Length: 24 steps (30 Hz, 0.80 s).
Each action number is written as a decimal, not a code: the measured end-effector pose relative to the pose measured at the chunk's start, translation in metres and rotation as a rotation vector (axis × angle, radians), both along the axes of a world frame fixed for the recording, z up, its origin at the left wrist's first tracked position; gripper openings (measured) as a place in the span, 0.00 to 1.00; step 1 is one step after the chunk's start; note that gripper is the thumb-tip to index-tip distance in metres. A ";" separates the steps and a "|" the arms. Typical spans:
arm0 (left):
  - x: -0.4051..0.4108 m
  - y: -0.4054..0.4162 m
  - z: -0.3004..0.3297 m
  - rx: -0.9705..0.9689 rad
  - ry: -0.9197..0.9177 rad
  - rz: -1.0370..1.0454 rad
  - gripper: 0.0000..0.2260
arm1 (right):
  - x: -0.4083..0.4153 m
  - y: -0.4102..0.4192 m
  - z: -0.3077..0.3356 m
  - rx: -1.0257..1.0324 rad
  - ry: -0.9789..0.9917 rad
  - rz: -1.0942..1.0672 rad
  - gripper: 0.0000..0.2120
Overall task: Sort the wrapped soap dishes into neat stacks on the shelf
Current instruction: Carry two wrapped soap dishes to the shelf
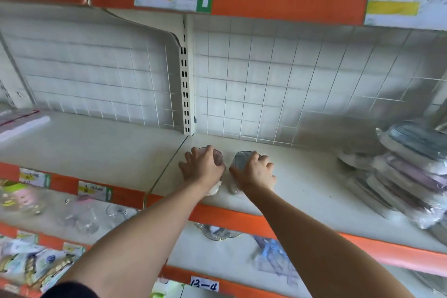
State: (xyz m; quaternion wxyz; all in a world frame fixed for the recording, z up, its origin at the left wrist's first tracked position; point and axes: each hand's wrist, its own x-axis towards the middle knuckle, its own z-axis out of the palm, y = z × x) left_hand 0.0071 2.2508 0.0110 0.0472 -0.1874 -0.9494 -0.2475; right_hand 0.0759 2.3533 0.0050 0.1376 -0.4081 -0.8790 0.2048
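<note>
- The left hand (202, 167) lay over a pinkish wrapped soap dish (216, 156) standing on the cream shelf (302, 176), fingers curled down around its top — gripping it, as far as I could see.
- Just beside it, the right hand (254, 172) covered a grey-blue wrapped soap dish (242, 156) in the same way, fingers bent over the far rim and holding it; the two dishes stood near each other, close to the shelf's front edge, though I couldn't tell whether they touched.
- I'd say the step in hand was setting down a first pair — each colour starting its own stack. The next move would call for letting both go squarely and reaching to the right for more.
- The dishes looked small and oval, translucent, with ribbed tops under clear film that bunched white at the near ends; slippery stuff, likely to slide when stacked.
- Well apart, at the far right of the shelf, a leaning heap of wrapped dishes (408, 176) waited unsorted — grey, pink and blue ones slumped against each other.
</note>
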 end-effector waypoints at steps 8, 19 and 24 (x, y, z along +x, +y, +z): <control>-0.061 0.014 -0.008 -0.019 -0.015 -0.029 0.13 | -0.052 0.005 -0.003 0.075 0.000 -0.030 0.29; -0.097 0.016 -0.016 0.122 0.400 -0.414 0.14 | -0.057 0.014 -0.018 0.213 0.205 0.232 0.31; -0.107 0.007 -0.031 -0.027 0.416 -0.542 0.21 | -0.058 0.016 -0.026 0.273 0.083 0.353 0.35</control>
